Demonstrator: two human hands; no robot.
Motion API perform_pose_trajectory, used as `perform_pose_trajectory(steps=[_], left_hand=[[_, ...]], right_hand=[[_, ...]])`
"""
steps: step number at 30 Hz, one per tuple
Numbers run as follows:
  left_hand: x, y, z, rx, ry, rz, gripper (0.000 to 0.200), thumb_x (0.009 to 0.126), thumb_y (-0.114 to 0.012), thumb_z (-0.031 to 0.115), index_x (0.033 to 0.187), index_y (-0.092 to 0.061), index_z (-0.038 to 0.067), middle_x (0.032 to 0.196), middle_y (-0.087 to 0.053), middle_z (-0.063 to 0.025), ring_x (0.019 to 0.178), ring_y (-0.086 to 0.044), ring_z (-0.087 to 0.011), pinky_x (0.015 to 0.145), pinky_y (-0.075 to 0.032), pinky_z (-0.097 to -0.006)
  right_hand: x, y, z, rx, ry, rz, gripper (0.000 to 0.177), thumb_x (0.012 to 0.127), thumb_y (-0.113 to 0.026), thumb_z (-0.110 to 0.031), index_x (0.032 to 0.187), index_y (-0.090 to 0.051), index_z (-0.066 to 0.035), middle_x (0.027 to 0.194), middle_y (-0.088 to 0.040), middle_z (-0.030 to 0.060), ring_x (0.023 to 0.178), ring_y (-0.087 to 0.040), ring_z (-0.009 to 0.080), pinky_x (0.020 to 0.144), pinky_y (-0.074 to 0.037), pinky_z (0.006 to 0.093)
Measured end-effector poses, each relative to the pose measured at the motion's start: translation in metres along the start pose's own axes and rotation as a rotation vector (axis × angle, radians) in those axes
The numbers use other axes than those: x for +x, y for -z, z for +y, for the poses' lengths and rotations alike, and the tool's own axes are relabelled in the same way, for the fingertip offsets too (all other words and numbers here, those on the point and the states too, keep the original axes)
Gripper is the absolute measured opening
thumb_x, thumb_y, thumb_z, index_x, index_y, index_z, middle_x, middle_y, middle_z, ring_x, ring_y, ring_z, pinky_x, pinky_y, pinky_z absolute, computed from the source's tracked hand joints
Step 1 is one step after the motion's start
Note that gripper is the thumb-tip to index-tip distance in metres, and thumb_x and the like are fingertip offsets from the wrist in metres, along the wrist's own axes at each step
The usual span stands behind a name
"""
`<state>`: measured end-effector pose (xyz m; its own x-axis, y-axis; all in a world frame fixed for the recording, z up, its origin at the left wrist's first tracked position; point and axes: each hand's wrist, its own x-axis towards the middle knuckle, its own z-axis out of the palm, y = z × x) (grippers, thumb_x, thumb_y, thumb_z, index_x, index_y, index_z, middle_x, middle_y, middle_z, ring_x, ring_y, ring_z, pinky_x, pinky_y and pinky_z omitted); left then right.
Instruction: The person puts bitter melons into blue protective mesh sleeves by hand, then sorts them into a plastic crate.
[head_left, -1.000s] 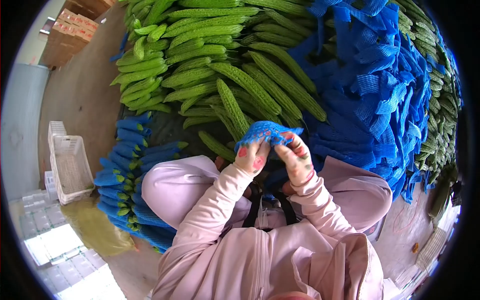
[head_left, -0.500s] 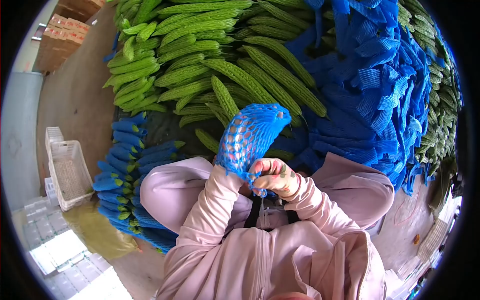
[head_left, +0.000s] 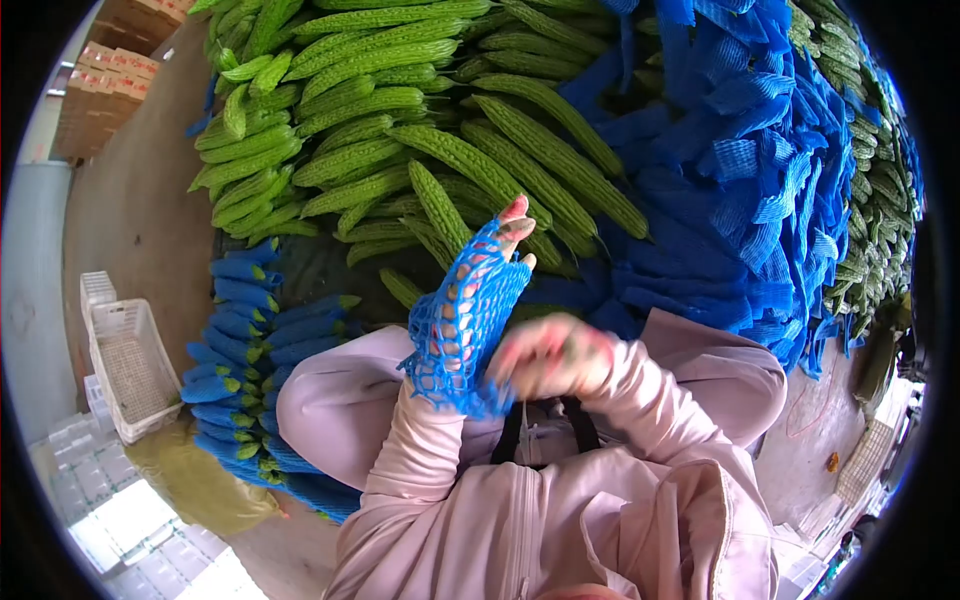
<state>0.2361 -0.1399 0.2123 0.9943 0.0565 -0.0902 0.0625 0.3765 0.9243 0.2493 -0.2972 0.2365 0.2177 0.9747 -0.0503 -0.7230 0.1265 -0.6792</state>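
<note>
A blue mesh sleeve (head_left: 452,332) is stretched around my left hand (head_left: 488,268) like a glove, reaching down to the wrist. The fingertips stick out of its upper end, stretched out, with nothing held in them. Beside the sleeve's lower right edge is my right hand (head_left: 556,356), smeared by motion; whether its fingers grip the mesh cannot be made out. Just beyond my hands lie green bitter melons (head_left: 545,160), heaped in rows. Several melons in blue sleeves (head_left: 240,350) are stacked at my left, green ends showing.
A big heap of loose blue mesh sleeves (head_left: 770,190) rises at the right, with more bitter melons (head_left: 875,200) past it. On the left floor stand a white plastic crate (head_left: 130,355) and a yellowish sack (head_left: 200,470). Cardboard boxes (head_left: 115,75) are stacked far back left.
My left fingertips have come out through the far end of the sleeve, which has slid down toward the wrist. My right hand has shifted slightly right and blurred.
</note>
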Motion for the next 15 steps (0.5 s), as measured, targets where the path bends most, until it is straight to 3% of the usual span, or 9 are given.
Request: perform_pose_trajectory(steps=[1, 2, 3, 4, 5, 6, 8, 12, 15], left_hand=[[0.004, 0.015, -0.016, -0.155, -0.115, -0.085, 0.036, 0.095, -0.044, 0.012, 0.13, -0.046, 0.003, 0.142, -0.04, -0.0092, 0.132, -0.036, -0.0216, 0.105, -0.035, -0.0353], [0.006, 0.03, -0.028, -0.31, -0.23, -0.169, 0.035, 0.095, -0.044, 0.01, 0.13, -0.046, 0.002, 0.141, -0.041, -0.0082, 0.129, -0.04, -0.0194, 0.104, -0.037, -0.0349], [0.006, 0.032, -0.03, -0.309, -0.233, -0.169, 0.035, 0.095, -0.044, 0.01, 0.13, -0.046, 0.002, 0.141, -0.041, -0.0082, 0.129, -0.04, -0.0194, 0.104, -0.037, -0.0349], [-0.005, 0.038, -0.03, -0.251, -0.211, -0.137, 0.038, 0.094, -0.046, 0.01, 0.131, -0.043, 0.002, 0.141, -0.041, -0.0087, 0.129, -0.04, -0.0198, 0.104, -0.037, -0.0354], [-0.029, 0.045, -0.03, -0.193, -0.189, -0.107, 0.041, 0.092, -0.048, 0.011, 0.132, -0.04, 0.003, 0.141, -0.04, -0.0092, 0.13, -0.039, -0.0202, 0.104, -0.037, -0.0359], [-0.005, 0.041, -0.035, -0.134, -0.169, -0.082, 0.045, 0.091, -0.05, 0.012, 0.133, -0.037, 0.004, 0.141, -0.04, -0.0098, 0.13, -0.038, -0.0205, 0.105, -0.037, -0.0363], [0.011, 0.041, -0.041, -0.018, -0.132, -0.035, 0.053, 0.088, -0.054, 0.014, 0.135, -0.032, 0.005, 0.141, -0.038, -0.0108, 0.131, -0.037, -0.0212, 0.105, -0.036, -0.0373], [0.021, 0.048, -0.05, 0.22, -0.067, 0.071, 0.072, 0.082, -0.062, 0.017, 0.139, -0.02, 0.008, 0.142, -0.036, -0.0128, 0.132, -0.034, -0.0227, 0.106, -0.035, -0.0392], [0.015, 0.068, -0.047, 0.407, -0.019, 0.174, 0.087, 0.078, -0.068, 0.019, 0.143, -0.011, 0.01, 0.142, -0.034, -0.0143, 0.133, -0.032, -0.0238, 0.107, -0.034, -0.0407]], right_hand=[[0.003, 0.031, -0.011, -0.063, 0.025, 0.142, 0.022, 0.082, -0.068, -0.009, 0.099, -0.062, 0.001, 0.098, -0.066, 0.0085, 0.088, -0.062, 0.016, 0.079, -0.05, 0.0289], [0.004, 0.061, -0.032, -0.692, 0.413, 0.25, 0.022, 0.08, -0.066, -0.006, 0.1, -0.062, -0.001, 0.097, -0.066, 0.0092, 0.086, -0.063, 0.0193, 0.078, -0.051, 0.0304], [0.004, 0.072, -0.043, -0.498, 0.302, 0.752, 0.021, 0.078, -0.063, -0.005, 0.099, -0.062, -0.005, 0.094, -0.065, 0.01, 0.088, -0.063, 0.0243, 0.079, -0.051, 0.0311], [-0.002, 0.126, -0.037, -1.187, 0.311, 0.994, 0.034, 0.077, -0.064, -0.009, 0.11, -0.057, -0.01, 0.1, -0.064, 0.0094, 0.092, -0.062, 0.0274, 0.081, -0.05, 0.0334], [-0.008, 0.149, -0.043, -1.519, 0.011, 1.106, 0.044, 0.075, -0.067, -0.014, 0.117, -0.053, -0.012, 0.105, -0.062, 0.0094, 0.097, -0.06, 0.0276, 0.083, -0.049, 0.0351], [-0.008, 0.163, -0.047, -1.831, -0.322, 1.197, 0.054, 0.074, -0.069, -0.02, 0.123, -0.049, -0.014, 0.11, -0.06, 0.0094, 0.102, -0.059, 0.0278, 0.085, -0.048, 0.0368], [-0.001, 0.183, -0.044, -1.823, -0.843, 1.151, 0.07, 0.07, -0.073, -0.028, 0.131, -0.041, -0.015, 0.118, -0.055, 0.0098, 0.107, -0.057, 0.0273, 0.087, -0.048, 0.0392], [-0.001, 0.193, -0.043, -1.774, -0.838, 1.192, 0.061, 0.071, -0.071, -0.033, 0.124, -0.049, -0.013, 0.122, -0.052, 0.0112, 0.111, -0.053, 0.03, 0.092, -0.046, 0.0395], [-0.011, 0.184, -0.05, -1.845, -0.656, 1.275, 0.049, 0.066, -0.073, -0.031, 0.109, -0.059, -0.013, 0.114, -0.052, 0.0089, 0.107, -0.052, 0.0299, 0.088, -0.046, 0.0401]])
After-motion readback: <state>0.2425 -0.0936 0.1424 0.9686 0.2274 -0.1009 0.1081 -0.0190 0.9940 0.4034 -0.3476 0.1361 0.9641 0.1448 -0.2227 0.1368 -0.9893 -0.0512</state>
